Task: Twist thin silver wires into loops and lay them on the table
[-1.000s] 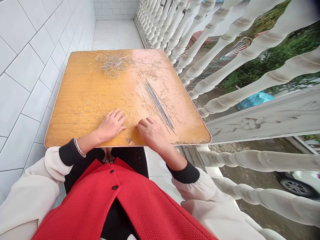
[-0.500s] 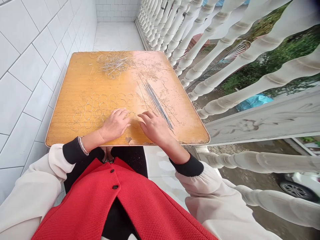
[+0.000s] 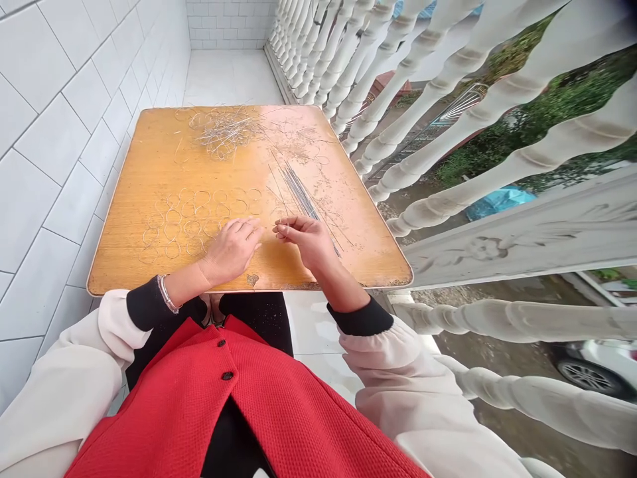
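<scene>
On the wooden table (image 3: 149,159), my left hand (image 3: 231,249) lies low with its fingers stretched out together, at the right end of several rows of thin wire rings (image 3: 192,229). My right hand (image 3: 308,240) is raised slightly, its thumb and forefinger pinched on what looks like a wire ring (image 3: 277,226), mostly hidden by the fingers. A small gap separates the two hands. Just beyond my right hand lies a bundle of straight grey wires (image 3: 298,189), slanting away from me.
A tangled heap of wire (image 3: 226,133) sits at the table's far side. White tiled wall (image 3: 64,146) runs along the left. Pale balusters (image 3: 448,139) line the right, close to the table's edge.
My right hand has lifted a little and its fingers have closed into a pinch. The ring seen between my hands no longer lies there. My left hand has hardly moved.
</scene>
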### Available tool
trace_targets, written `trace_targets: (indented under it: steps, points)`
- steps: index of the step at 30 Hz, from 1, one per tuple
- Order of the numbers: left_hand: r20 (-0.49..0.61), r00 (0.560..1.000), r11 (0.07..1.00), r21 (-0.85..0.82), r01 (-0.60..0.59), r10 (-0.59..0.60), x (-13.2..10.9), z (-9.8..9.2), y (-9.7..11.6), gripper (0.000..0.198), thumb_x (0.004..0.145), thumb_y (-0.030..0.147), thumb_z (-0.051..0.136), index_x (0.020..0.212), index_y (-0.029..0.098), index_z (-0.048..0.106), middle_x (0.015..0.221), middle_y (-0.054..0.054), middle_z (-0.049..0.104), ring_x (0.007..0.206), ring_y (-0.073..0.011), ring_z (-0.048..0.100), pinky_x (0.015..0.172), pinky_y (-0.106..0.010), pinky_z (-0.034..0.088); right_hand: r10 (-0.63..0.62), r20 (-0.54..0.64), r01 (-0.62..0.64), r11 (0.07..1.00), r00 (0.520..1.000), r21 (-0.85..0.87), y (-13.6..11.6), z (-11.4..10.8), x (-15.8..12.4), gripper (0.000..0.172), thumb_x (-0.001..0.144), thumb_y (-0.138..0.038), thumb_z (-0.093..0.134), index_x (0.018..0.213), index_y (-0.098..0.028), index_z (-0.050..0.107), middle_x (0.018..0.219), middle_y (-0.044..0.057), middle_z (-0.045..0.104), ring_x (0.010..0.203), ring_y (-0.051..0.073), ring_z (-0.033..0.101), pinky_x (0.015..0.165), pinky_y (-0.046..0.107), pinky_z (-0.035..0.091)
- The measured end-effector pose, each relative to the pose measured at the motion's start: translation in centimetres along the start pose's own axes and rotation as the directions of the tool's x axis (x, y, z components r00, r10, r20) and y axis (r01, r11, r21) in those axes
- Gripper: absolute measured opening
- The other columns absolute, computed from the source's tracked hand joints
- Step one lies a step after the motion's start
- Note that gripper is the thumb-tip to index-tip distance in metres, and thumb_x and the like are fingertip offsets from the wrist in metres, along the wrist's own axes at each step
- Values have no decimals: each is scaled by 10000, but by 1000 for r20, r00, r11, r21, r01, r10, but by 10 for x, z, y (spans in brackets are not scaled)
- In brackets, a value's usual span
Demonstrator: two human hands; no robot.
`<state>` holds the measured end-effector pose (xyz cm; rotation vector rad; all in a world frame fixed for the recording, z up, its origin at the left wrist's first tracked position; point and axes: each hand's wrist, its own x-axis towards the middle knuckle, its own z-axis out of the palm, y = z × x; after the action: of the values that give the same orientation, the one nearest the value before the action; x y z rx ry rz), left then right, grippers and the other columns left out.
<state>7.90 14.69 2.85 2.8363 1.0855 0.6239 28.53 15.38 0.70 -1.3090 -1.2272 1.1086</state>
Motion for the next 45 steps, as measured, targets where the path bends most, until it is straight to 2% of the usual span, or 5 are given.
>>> trace_targets:
  steps: [6, 13, 23, 37, 45]
  points:
    - [22, 965, 887, -389, 249, -261, 24, 4, -1, 340, 972, 171, 526, 1293, 90, 605, 1342, -194, 659, 1226, -262, 645, 1063, -433, 496, 165, 157, -217, 881, 974, 421, -7, 3, -6, 282, 578, -278, 911, 785, -201, 735, 780, 8, 722, 690, 98, 641, 690, 242, 552]
    - [271, 790, 269, -838, 475, -551, 53, 2, -10, 54, 901, 132, 628, 852, 122, 647, 730, -33, 699, 615, -87, 640, 558, -189, 481, 122, 263, -224, 886, 957, 406, -11, 11, -15, 292, 588, -323, 937, 811, -222, 778, 801, 4, 751, 695, 98, 653, 672, 230, 558]
    - [-100, 853, 696, -630, 344, -512, 52, -1, -8, 147, 889, 118, 611, 756, 172, 582, 672, 16, 641, 617, -97, 593, 650, -244, 467, 187, 169, -230, 931, 968, 285, -17, 11, -33, 500, 769, -655, 758, 965, -196, 784, 926, 90, 787, 795, 176, 726, 764, 312, 588]
    - [468, 703, 16, -827, 562, -535, 65, -17, 2, 213, 982, 86, 522, 780, 152, 501, 544, 57, 620, 448, -43, 575, 500, -166, 420, 137, 246, -227, 893, 960, 388, -9, 10, -28, 409, 674, -563, 864, 855, -207, 776, 833, 57, 778, 711, 141, 697, 687, 269, 587]
    - [447, 722, 167, -779, 604, -528, 69, -16, -5, 226, 973, 57, 522, 768, 153, 508, 511, 47, 612, 420, -56, 563, 482, -177, 396, 199, 174, -243, 926, 965, 289, -9, 11, -32, 462, 676, -622, 834, 842, -195, 775, 786, 52, 760, 661, 124, 672, 610, 232, 541]
